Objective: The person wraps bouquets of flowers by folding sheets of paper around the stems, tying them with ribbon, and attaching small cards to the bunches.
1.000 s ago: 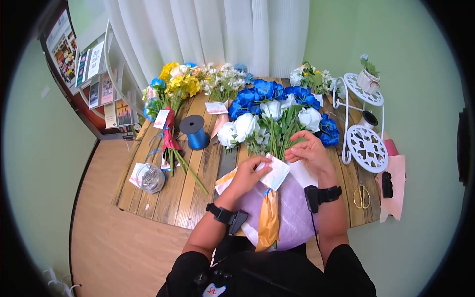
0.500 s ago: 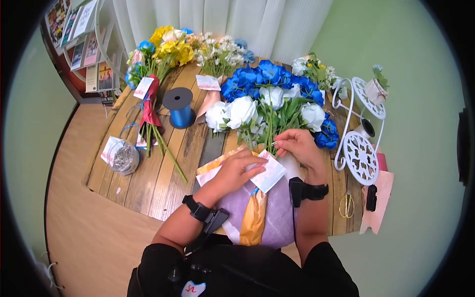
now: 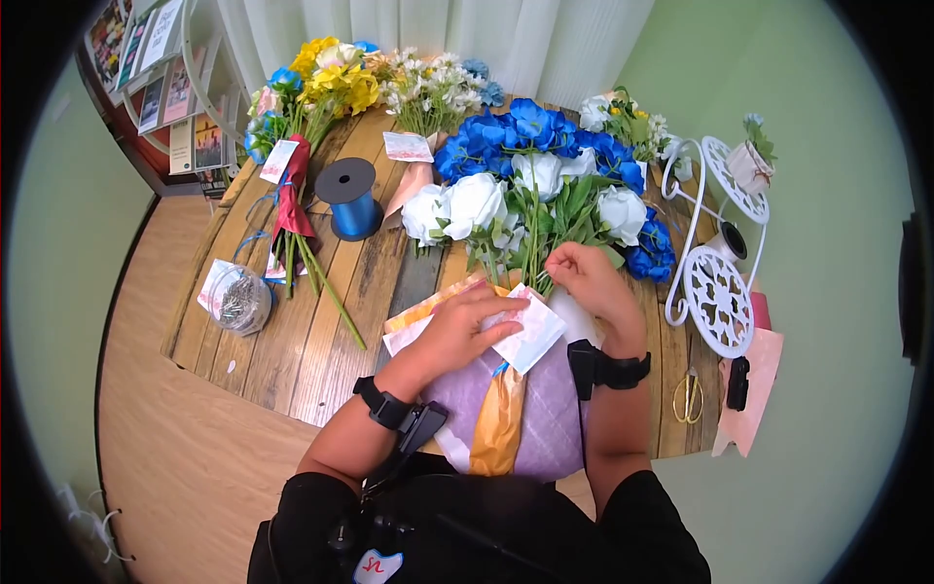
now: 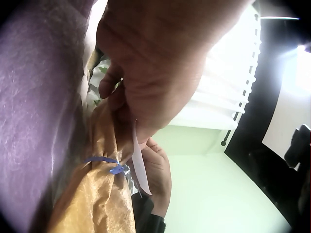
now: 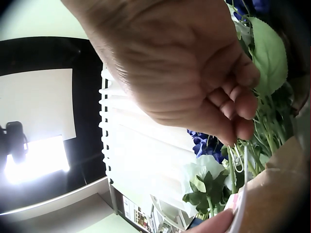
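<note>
A bouquet of white roses (image 3: pixel 475 204) and blue flowers (image 3: pixel 533 125) lies in front of the person, its stems in orange wrapping paper (image 3: pixel 498 428) tied with blue ribbon (image 4: pixel 116 169). The left hand (image 3: pixel 457 339) holds a white printed card (image 3: pixel 535 341) over the top of the wrapping, with fingers across its upper face. Beside the stems, just above the card's upper edge, the right hand (image 3: pixel 592 282) pinches a silver paper clip (image 5: pixel 237 160) between thumb and fingertips. In the head view the clip is hidden. Purple wrapping (image 3: pixel 545 419) lies underneath.
A jar of paper clips (image 3: pixel 240 304) and a spool of blue ribbon (image 3: pixel 350 202) stand to the left, near a red-wrapped bouquet (image 3: pixel 295 190). On the right are a white metal stand (image 3: pixel 718 302), scissors (image 3: pixel 688 397) and pink paper (image 3: pixel 759 384).
The right hand has come in to the card's upper edge, bringing the paper clip down beside the stems. The left hand stays on the card. The head view has shifted.
</note>
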